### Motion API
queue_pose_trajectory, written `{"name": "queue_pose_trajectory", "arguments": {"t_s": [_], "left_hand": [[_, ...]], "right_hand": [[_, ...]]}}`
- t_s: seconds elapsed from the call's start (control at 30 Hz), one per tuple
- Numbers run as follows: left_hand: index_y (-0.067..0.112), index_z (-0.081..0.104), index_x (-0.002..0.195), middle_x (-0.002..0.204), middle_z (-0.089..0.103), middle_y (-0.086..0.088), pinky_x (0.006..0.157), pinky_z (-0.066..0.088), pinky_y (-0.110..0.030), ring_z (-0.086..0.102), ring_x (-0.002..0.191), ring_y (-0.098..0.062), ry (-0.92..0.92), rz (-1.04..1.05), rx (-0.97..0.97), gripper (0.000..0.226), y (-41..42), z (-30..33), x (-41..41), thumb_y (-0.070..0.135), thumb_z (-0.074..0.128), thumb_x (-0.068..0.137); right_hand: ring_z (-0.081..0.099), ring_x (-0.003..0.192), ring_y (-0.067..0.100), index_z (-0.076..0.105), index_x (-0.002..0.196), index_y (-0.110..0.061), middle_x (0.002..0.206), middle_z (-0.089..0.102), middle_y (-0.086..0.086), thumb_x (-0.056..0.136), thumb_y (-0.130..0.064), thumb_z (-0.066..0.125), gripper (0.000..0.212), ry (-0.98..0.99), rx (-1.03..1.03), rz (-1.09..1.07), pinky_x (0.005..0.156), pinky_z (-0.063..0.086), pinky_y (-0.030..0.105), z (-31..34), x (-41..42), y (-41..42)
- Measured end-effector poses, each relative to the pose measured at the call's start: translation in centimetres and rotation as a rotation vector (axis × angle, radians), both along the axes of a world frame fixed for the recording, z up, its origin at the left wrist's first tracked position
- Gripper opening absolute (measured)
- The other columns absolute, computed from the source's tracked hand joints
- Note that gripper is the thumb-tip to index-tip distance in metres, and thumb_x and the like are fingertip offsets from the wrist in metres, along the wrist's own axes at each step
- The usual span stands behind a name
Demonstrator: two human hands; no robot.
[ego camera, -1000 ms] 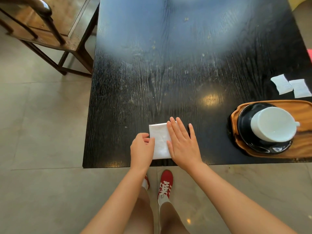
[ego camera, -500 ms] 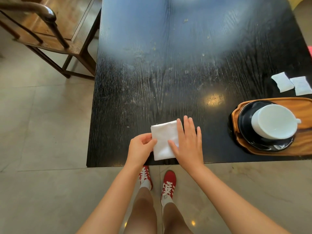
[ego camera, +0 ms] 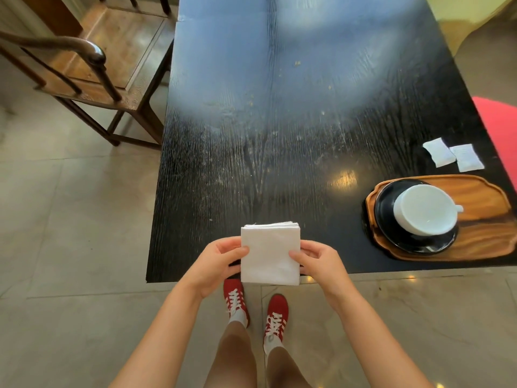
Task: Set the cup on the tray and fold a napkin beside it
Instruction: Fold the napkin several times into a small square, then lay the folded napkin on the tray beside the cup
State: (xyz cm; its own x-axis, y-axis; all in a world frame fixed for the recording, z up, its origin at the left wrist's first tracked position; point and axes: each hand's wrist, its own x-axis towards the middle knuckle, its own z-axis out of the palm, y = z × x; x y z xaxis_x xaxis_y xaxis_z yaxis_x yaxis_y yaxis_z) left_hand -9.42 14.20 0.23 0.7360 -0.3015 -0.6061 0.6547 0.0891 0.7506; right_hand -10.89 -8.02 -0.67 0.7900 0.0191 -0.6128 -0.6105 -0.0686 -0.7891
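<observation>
A folded white napkin (ego camera: 270, 253), square with several layers showing at its far edge, is held over the near edge of the black table (ego camera: 279, 121). My left hand (ego camera: 216, 263) grips its left side and my right hand (ego camera: 320, 261) grips its right side, thumbs on top. At the right, a white cup (ego camera: 423, 210) stands on a black saucer (ego camera: 391, 236), which rests on the left part of a wooden tray (ego camera: 484, 203). The cup's handle points right.
Two small white sachets (ego camera: 453, 155) lie on the table just beyond the tray. A wooden chair (ego camera: 92, 65) stands off the table's far left corner. Something red (ego camera: 500, 130) sits past the table's right edge. My red shoes (ego camera: 254, 306) are on the tiled floor.
The napkin lay flat on the table under my right palm; now both hands have picked it up by its sides, and it sits squarer and nearer the table edge.
</observation>
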Motion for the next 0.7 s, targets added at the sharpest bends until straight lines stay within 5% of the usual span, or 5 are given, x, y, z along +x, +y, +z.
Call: {"name": "queue_pose_trajectory", "arguments": {"t_s": [0.2,0.37,0.7], "left_hand": [[0.024,0.071,0.095,0.093,0.075,0.008,0.066,0.056,-0.020,0.070,0.089,-0.008,-0.030,0.161,0.273,0.017,-2.2,1.2,-0.7,0.012,0.062,0.087],[0.019,0.072,0.097,0.093,0.076,0.004,0.076,0.055,-0.028,0.070,0.089,-0.010,-0.036,0.142,0.246,0.016,-3.4,3.3,-1.3,0.011,0.063,0.086],[0.022,0.072,0.093,0.090,0.076,0.008,0.067,0.055,-0.022,0.070,0.085,-0.008,-0.122,0.005,0.210,0.013,-4.8,8.8,-3.1,0.014,0.063,0.087]], "right_hand": [[0.070,0.082,0.010,0.071,0.096,-0.019,0.088,0.074,-0.005,0.081,-0.015,0.068,0.016,-0.070,-0.109,-0.014,0.063,0.058,0.024,2.2,-0.1,-0.8],[0.070,0.084,0.011,0.071,0.100,-0.016,0.091,0.073,-0.003,0.081,-0.015,0.068,0.019,-0.084,-0.159,-0.028,0.065,0.059,0.027,5.0,-0.9,-2.1],[0.070,0.083,0.019,0.070,0.092,-0.009,0.092,0.073,0.008,0.078,-0.008,0.070,0.015,-0.110,-0.128,-0.209,0.065,0.058,0.029,11.5,-5.6,-3.2]]}}
